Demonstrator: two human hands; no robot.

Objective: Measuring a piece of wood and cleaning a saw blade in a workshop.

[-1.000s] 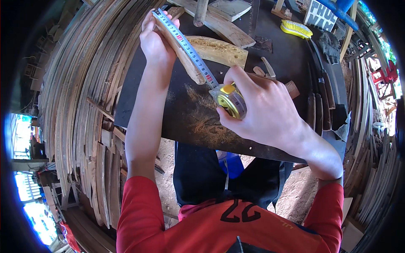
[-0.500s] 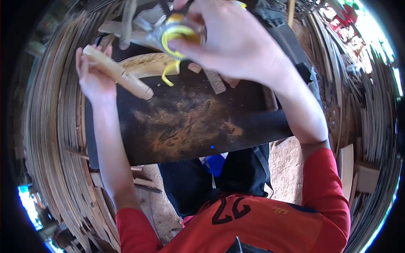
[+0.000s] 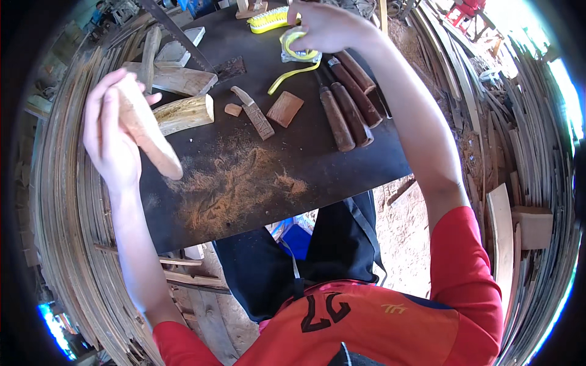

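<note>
At the left, my left hand [image 3: 113, 131] is closed round a pale, slightly curved length of wood [image 3: 146, 125], which slants down toward the table. My right hand [image 3: 323, 27] reaches over the far side of the table with its thumb on a yellow tape measure [image 3: 299, 49] in a clear case. A loose end of yellow tape trails from it toward me. Beside those fingers is a yellow scrub brush [image 3: 268, 20]. Several wooden-handled tools [image 3: 348, 113] lie below my right wrist. A split piece of wood [image 3: 186, 114] rests on the table next to my left hand.
On the dark table [image 3: 342, 168] lie sawdust [image 3: 235, 183], a carved wooden strip [image 3: 259, 119], a reddish wood block [image 3: 285, 108] and a saw [image 3: 183, 39]. Stacked boards [image 3: 67, 171] line the left side, with more at the right [image 3: 531, 140].
My right hand has moved right and away with the tape measure, uncovering the brush and wooden-handled tools. The wood in my left hand has tilted more steeply. The view has shifted.
</note>
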